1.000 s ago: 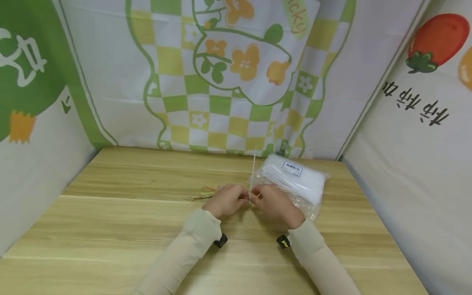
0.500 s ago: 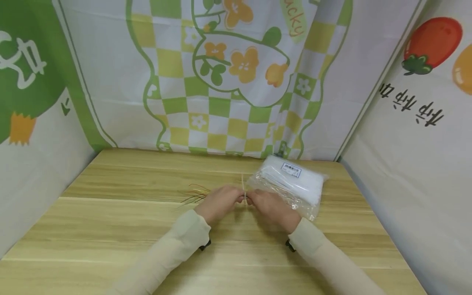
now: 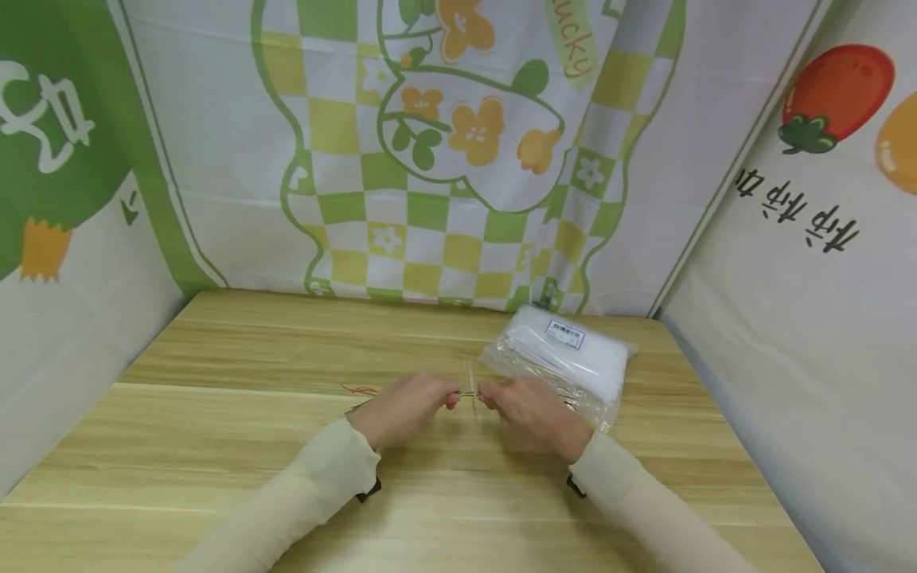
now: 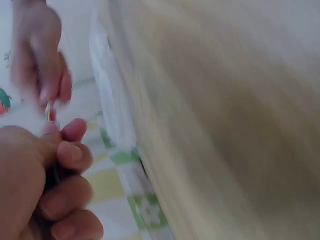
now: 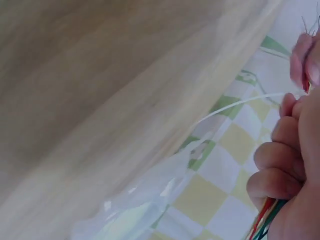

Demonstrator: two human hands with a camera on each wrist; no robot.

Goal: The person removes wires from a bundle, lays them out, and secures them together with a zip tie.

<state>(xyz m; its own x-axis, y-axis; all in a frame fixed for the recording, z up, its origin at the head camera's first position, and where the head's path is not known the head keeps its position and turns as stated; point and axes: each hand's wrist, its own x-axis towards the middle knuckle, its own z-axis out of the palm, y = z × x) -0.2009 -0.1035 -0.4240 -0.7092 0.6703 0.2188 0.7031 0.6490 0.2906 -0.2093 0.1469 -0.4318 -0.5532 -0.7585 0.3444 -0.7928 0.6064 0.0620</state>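
My left hand (image 3: 408, 407) and right hand (image 3: 533, 410) face each other above the table, a small gap apart. Both grip one bundle of thin coloured wires (image 3: 467, 393), which stretches across that gap. Red, yellow and green strands (image 5: 267, 217) trail from the right fist in the right wrist view; orange ends (image 3: 360, 390) stick out beyond the left hand. A thin white cable tie (image 5: 240, 103) crosses the bundle between the hands, close to the right fingertips. Blur hides whether its loop is drawn tight. In the left wrist view, the left fingers (image 4: 70, 195) curl round the wires.
A clear plastic bag of white cable ties (image 3: 602, 362) with a barcode label lies just behind the right hand. The wooden table (image 3: 251, 446) meets a patterned cloth wall (image 3: 430, 239) at the back and further cloth walls at both sides.
My left hand has moved left and the gap between the hands has widened, baring more wire. The cable tie, earlier standing tall between the fingertips, now crosses the wires in a blur.
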